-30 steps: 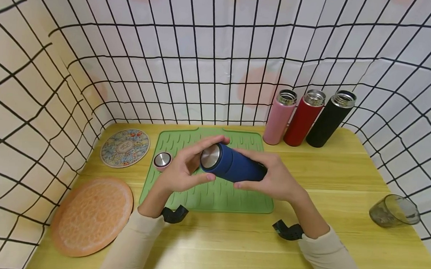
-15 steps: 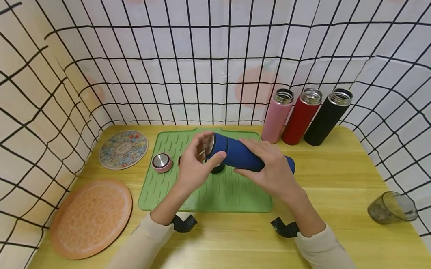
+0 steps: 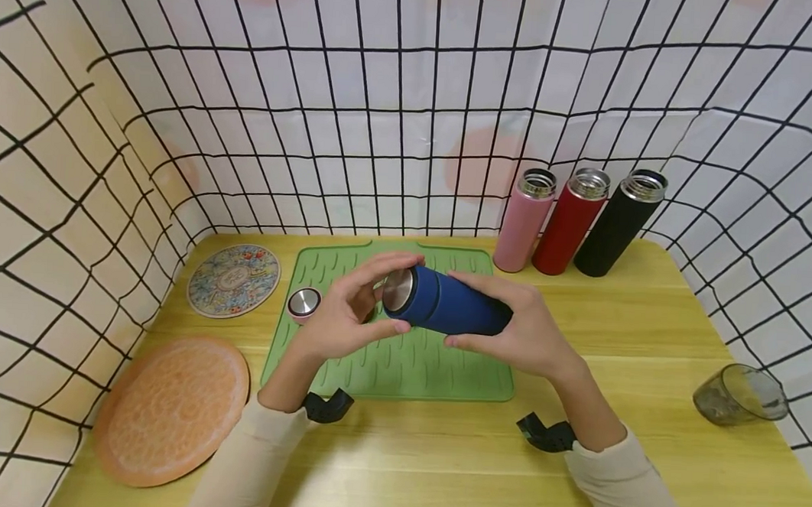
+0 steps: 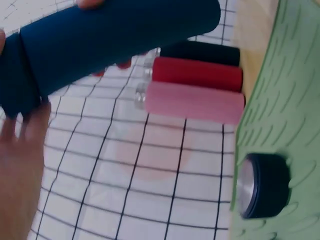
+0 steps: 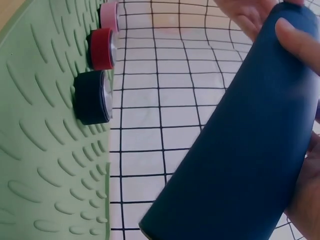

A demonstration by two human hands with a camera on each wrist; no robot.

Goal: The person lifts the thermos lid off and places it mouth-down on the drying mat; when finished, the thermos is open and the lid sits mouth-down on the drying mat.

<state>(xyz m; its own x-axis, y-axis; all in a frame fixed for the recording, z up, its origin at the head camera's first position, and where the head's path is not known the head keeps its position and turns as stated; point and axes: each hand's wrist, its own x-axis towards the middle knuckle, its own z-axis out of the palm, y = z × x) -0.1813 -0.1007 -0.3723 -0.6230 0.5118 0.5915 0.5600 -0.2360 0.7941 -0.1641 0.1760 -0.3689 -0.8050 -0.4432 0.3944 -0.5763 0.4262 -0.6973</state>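
Note:
A blue thermos bottle [image 3: 468, 304] is held tilted above the green ridged mat [image 3: 441, 370], its lid end toward the left. My right hand [image 3: 529, 329] grips the body, thumb below and fingers over the far side. At the other end, my left hand [image 3: 337, 319] holds the steel-topped blue lid [image 3: 423, 294] between thumb and fingers. The lid sits on the bottle, a seam showing between them. Below on the mat are a pink lid [image 3: 304, 303], a red lid [image 5: 101, 48] and a black lid [image 5: 91, 97]; the hands and bottle largely hide the last two in the head view.
Pink [image 3: 523, 225], red [image 3: 570, 225] and black [image 3: 619, 228] lidless bottles stand at the back right. A smoky glass [image 3: 739, 395] lies tipped at the right. A patterned round mat [image 3: 234, 281] and an orange round mat [image 3: 173, 410] lie left. Grid-patterned cloth surrounds the table.
The left hand has turned about the lid, its wrist swinging left since half a second ago. The lid's steel top has turned into view again; the bottle stays in both hands.

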